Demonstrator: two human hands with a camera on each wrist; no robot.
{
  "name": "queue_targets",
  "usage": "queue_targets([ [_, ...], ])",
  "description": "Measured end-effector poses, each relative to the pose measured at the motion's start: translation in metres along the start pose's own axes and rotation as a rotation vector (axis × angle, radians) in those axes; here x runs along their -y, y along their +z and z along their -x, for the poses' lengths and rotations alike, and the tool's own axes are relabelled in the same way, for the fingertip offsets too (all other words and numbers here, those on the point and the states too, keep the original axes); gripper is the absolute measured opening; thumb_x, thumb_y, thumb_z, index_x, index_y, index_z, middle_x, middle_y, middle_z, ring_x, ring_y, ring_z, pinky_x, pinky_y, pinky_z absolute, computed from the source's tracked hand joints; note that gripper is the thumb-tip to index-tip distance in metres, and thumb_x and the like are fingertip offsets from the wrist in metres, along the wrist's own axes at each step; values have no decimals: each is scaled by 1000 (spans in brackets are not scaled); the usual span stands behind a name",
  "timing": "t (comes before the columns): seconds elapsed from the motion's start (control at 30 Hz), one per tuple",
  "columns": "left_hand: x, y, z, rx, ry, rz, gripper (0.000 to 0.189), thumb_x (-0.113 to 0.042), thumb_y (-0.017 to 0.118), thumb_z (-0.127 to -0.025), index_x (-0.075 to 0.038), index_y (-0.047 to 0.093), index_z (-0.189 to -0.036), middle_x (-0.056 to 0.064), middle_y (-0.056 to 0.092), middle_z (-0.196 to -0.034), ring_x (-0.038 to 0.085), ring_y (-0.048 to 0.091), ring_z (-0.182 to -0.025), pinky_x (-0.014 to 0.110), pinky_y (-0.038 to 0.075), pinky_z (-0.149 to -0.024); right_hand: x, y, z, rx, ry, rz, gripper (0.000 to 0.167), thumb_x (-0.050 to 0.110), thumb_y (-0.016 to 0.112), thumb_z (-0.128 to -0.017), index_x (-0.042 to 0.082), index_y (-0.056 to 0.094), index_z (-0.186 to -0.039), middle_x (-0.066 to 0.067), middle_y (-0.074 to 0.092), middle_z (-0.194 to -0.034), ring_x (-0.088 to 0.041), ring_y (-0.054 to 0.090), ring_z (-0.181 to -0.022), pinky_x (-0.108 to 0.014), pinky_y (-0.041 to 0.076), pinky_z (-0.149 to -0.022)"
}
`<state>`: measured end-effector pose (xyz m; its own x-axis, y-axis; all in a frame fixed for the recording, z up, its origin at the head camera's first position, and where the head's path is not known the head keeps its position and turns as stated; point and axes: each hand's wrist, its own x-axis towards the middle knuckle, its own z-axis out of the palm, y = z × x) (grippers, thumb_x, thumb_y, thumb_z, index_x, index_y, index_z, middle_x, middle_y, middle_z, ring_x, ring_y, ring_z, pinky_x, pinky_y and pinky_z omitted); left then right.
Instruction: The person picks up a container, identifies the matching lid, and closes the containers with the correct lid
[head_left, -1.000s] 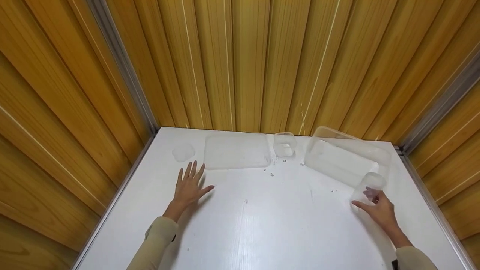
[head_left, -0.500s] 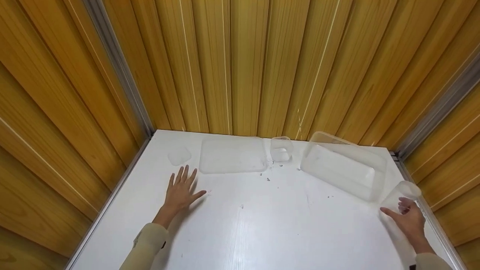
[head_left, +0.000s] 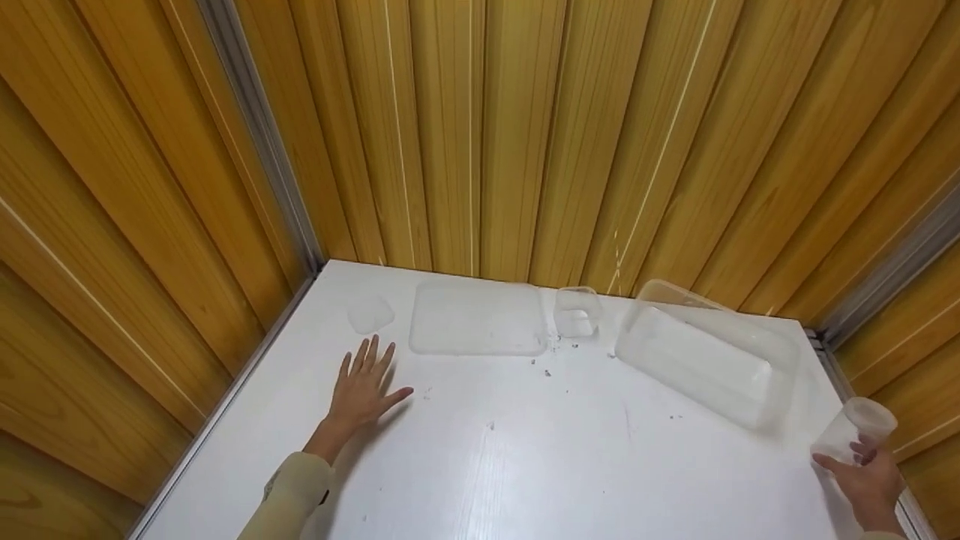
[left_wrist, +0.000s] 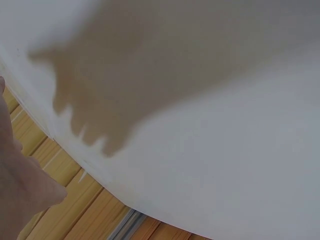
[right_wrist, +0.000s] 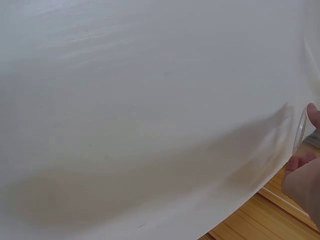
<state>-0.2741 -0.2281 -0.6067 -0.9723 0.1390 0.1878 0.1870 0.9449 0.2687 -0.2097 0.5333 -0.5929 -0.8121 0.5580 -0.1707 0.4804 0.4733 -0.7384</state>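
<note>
Clear, tall plastic cup (head_left: 841, 431) is tilting in the right hand (head_left: 870, 474) at the right edge of the smooth white bench (head_left: 487, 465); fingers and thumb are gripping its side. Base contact: cannot tell. Main risk, judged: a loose grip or flexing wall sending the cup past that edge. Left hand (head_left: 360, 394), fingers spread and holding nothing, is lying just short of a frosted rounded-square plastic piece (head_left: 370, 315); reaching forward could be nudging it. Farther, a clear rectangular plastic tub (head_left: 705, 356) is sitting toward the far right corner; a leftward swing could be catching its rim. Flat frosted rectangular plastic piece (head_left: 478, 319) and small clear square plastic pot (head_left: 576, 322) are lining the far edge. Widest room is running between the hands.
</note>
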Motion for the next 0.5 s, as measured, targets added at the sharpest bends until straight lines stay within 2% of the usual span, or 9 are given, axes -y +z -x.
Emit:
queue_targets([
  [0.23, -2, 3, -3, 3, -9, 15, 92, -63, 63, -91, -12, 32, -161, 21, 19, -170, 40, 16, -158, 62, 13, -127, -10, 4, -3, -37, 27, -23, 78, 11, 74, -86, -18, 22, -137, -42, 34, -141, -53, 35, -130, -66, 25, -118],
  [0.4, 0, 5, 0, -3, -24, 4, 94, -66, 61, -90, -11, 33, -161, 21, 21, -169, 40, 18, -158, 62, 15, -127, -6, 4, -7, -28, 50, -36, 83, 11, 72, -89, -15, 18, -145, -42, 27, -151, -57, 29, -137, -67, 26, -120],
  [0.5, 1, 5, 1, -12, -23, -1, 94, -67, 61, -90, -11, 33, -160, 21, 22, -169, 40, 18, -158, 62, 16, -126, -3, 4, -9, -58, 85, -47, 86, 12, 70, -90, -13, 16, -151, -41, 27, -152, -55, 25, -140, -66, 25, -120],
])
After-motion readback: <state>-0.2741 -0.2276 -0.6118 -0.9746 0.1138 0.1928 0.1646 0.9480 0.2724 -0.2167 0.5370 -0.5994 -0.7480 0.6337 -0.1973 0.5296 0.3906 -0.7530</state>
